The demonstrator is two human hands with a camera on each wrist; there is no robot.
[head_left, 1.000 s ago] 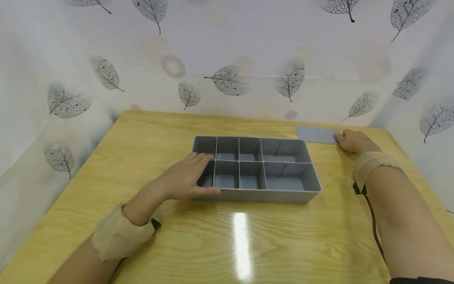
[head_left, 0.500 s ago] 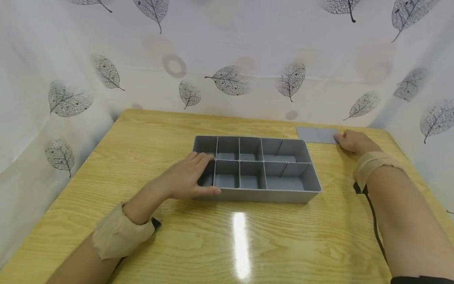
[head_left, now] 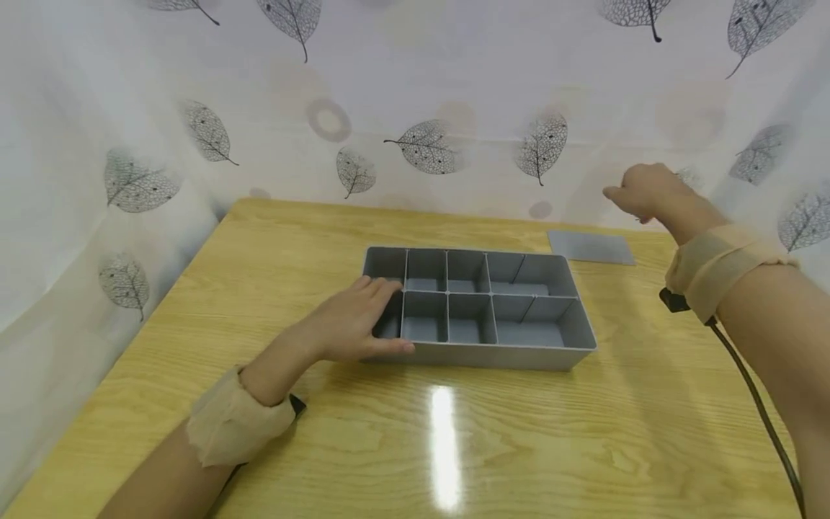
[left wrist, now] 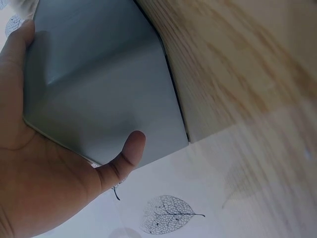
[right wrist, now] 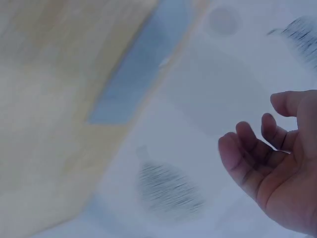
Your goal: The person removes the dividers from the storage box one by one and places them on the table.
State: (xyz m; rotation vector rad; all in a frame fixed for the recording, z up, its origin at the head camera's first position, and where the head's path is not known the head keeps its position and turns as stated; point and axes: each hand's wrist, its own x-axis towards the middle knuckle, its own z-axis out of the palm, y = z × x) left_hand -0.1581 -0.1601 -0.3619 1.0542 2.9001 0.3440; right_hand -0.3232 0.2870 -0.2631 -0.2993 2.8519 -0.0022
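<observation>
A grey storage box (head_left: 493, 356) with several divided compartments rests on the wooden table. My left hand (head_left: 350, 317) grips its near left corner, the fingers over the left end and the thumb along the front wall. That thumb lies on the smooth grey wall (left wrist: 109, 99) in the left wrist view. Behind the box, to the right, a thin flat grey sheet (head_left: 591, 247) lies near the back edge. My right hand (head_left: 648, 191) is raised above and beyond this sheet. In the right wrist view its fingers (right wrist: 252, 171) are loosely bent, with nothing seen between them.
A white cloth (head_left: 480, 79) with leaf prints hangs behind and beside the table (head_left: 363, 425). Each wrist wears a beige band, and a black cable (head_left: 755, 396) runs from the right one. Light reflects off the table in front of the box.
My right hand has lifted off the grey sheet and moved up. The line across the sheet no longer shows. My left hand stays on the box; the head view has shifted slightly.
</observation>
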